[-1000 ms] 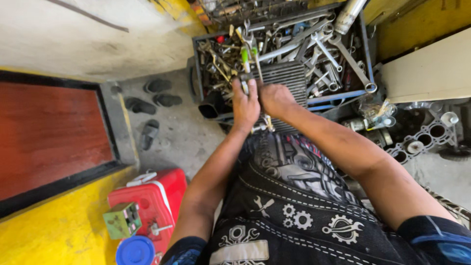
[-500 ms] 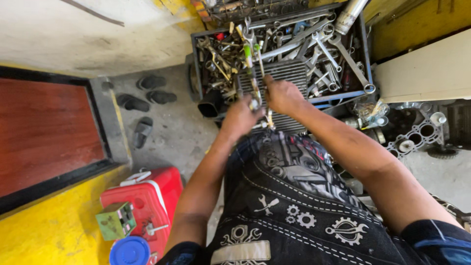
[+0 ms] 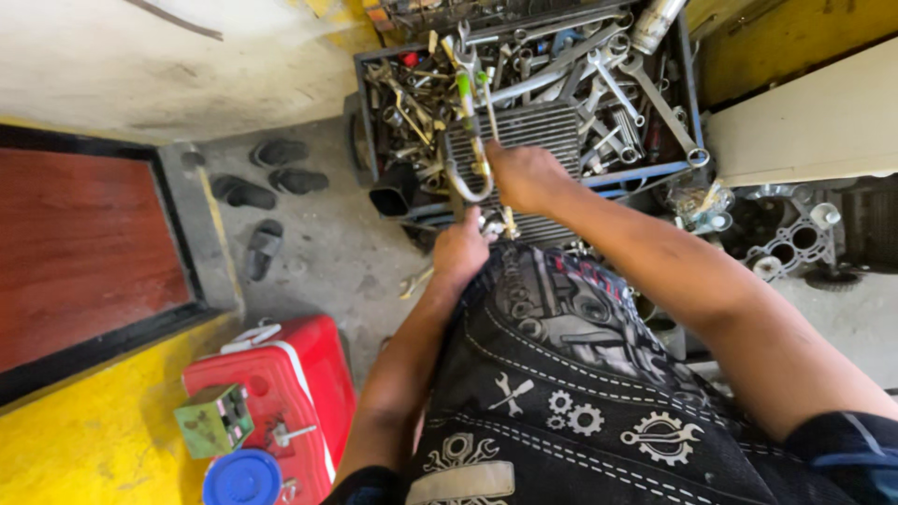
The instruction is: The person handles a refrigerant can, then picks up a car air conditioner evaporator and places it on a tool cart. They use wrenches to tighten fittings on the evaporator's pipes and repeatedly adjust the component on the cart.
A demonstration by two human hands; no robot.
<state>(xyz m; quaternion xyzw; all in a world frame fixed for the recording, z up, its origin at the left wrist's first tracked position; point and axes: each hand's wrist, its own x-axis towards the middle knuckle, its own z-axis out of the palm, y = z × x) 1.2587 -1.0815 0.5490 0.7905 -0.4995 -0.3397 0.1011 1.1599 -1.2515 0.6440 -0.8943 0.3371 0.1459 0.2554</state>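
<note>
My right hand (image 3: 520, 174) grips a bunch of long tools (image 3: 473, 112) with green handles, hung on a metal U-shaped loop (image 3: 468, 183). It holds them above a grey finned metal panel (image 3: 543, 131). The panel lies on a dark crate (image 3: 687, 103) packed with several spanners (image 3: 622, 79) and other hand tools. My left hand (image 3: 461, 249) is curled just below the loop, at the near edge of the panel. I cannot tell whether it holds anything. Black patterned shorts (image 3: 571, 374) fill the lower middle.
A red box (image 3: 299, 374) stands at the lower left with a green block (image 3: 215, 421) and a blue lid (image 3: 241, 477) by it. Dark sandals (image 3: 271, 154) lie on the concrete floor. A red-brown panel (image 3: 84, 252) is left, an engine block (image 3: 795, 238) right.
The tool bunch has swung up and left in my right hand. My left hand has come off it and dropped down toward me.
</note>
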